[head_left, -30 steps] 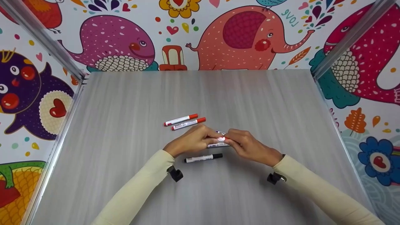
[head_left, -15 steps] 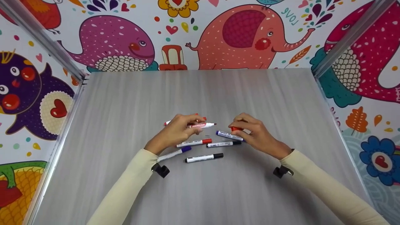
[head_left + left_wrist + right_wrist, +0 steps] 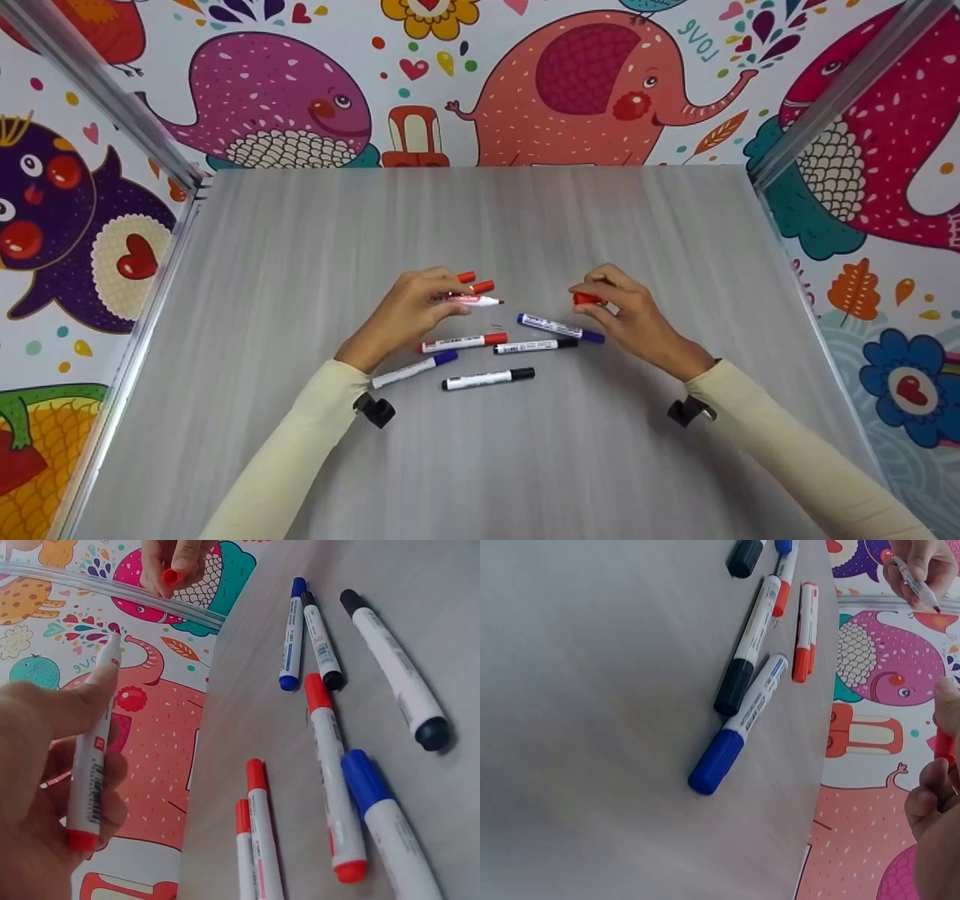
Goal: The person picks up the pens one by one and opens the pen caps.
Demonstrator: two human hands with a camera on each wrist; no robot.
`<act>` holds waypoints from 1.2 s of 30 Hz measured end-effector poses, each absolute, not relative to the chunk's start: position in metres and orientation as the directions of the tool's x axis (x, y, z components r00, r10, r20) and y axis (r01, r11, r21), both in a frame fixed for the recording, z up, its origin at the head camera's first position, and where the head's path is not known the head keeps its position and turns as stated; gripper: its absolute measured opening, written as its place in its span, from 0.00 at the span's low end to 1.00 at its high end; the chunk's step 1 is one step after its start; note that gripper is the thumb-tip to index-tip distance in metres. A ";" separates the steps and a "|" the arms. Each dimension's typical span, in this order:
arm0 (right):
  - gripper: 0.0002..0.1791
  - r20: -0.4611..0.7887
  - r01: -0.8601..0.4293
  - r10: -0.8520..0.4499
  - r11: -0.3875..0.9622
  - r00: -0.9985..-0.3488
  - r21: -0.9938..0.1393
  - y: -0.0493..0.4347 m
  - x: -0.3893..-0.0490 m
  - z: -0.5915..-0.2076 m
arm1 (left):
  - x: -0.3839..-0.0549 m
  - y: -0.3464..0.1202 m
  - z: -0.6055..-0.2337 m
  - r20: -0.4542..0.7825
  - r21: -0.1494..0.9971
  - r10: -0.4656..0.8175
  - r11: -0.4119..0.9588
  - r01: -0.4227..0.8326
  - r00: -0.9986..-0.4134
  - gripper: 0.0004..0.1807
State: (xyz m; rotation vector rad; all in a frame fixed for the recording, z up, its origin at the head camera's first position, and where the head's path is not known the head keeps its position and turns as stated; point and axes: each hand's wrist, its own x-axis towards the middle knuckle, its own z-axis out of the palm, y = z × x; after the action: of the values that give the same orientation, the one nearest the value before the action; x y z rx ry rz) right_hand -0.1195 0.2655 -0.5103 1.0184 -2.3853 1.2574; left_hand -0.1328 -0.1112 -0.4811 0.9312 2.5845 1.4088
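Note:
My left hand point(image 3: 405, 311) holds an uncapped red marker point(image 3: 94, 757) above the table, its thumb and fingers round the white barrel and its tip pointing right. My right hand point(image 3: 630, 315) pinches the red cap point(image 3: 587, 298) between thumb and fingers, apart from the marker. Below and between the hands lie a blue marker point(image 3: 559, 328), a black marker point(image 3: 534, 346) and a red marker point(image 3: 463, 343). Two more red markers point(image 3: 259, 832) lie partly behind my left hand in the head view. The right wrist view shows only part of my right hand at its right edge.
Nearer the front lie a second blue marker point(image 3: 414, 370) and a second black marker point(image 3: 487, 379). All rest on a grey wood-grain table point(image 3: 300, 247). Walls with cartoon animals point(image 3: 570, 97) and metal corner posts point(image 3: 112, 97) enclose the back and sides.
The hands were together over the markers a second ago. They have moved apart, the red cap coming off the marker into my right hand, and the gap has widened since.

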 end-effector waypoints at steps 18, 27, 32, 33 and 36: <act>0.20 0.477 -0.664 -0.466 0.459 -0.746 -0.590 0.281 -0.124 -0.515 | -0.134 -0.134 -0.496 0.312 0.707 0.425 0.494 0.506 -0.850 0.10; 0.19 0.503 -0.668 -0.442 0.435 -0.743 -0.604 0.290 -0.127 -0.517 | -0.134 -0.148 -0.507 0.311 0.699 0.374 0.533 0.477 -0.874 0.10; 0.21 0.510 -0.672 -0.440 0.434 -0.739 -0.600 0.295 -0.128 -0.519 | -0.134 -0.154 -0.512 0.304 0.701 0.342 0.552 0.452 -0.889 0.10; 0.21 0.508 -0.671 -0.440 0.436 -0.740 -0.600 0.296 -0.128 -0.520 | -0.134 -0.155 -0.513 0.298 0.702 0.336 0.557 0.444 -0.893 0.10; 0.21 0.494 -0.658 -0.436 0.450 -0.752 -0.603 0.299 -0.128 -0.523 | -0.134 -0.159 -0.516 0.289 0.701 0.321 0.570 0.428 -0.902 0.10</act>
State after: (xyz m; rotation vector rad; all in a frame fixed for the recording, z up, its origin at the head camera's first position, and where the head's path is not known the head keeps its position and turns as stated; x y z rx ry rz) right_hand -0.1282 0.2986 -0.5230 0.9430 -2.4363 1.1906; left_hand -0.1343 -0.1590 -0.5158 0.6938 2.8972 1.3516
